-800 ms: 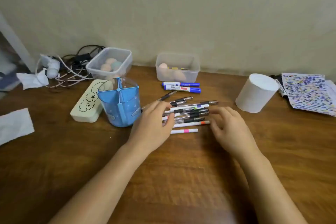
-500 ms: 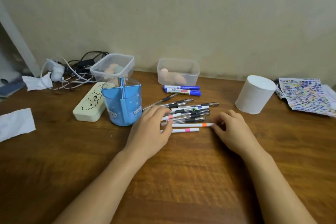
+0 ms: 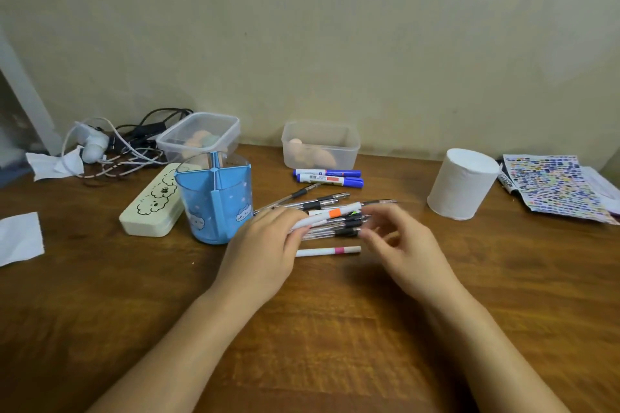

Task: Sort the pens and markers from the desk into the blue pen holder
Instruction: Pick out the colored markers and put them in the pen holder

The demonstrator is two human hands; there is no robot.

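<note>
A single head-worn, wide-angle camera supplied the only view; no second view existed to share coverage. It looked forward and down from above the near edge of the wooden desk [image 3: 100,295], facing the beige wall [image 3: 335,27] behind it; both forearms entered from the bottom of the frame; the hands sat close, near the centre; straight edges bowed toward the frame borders; the wall filled the upper half.

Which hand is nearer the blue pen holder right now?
Left. The left hand sits just right of the blue pen holder, close beside its base, gripping a white pen. The right hand is farther right, past the pen pile.
</note>
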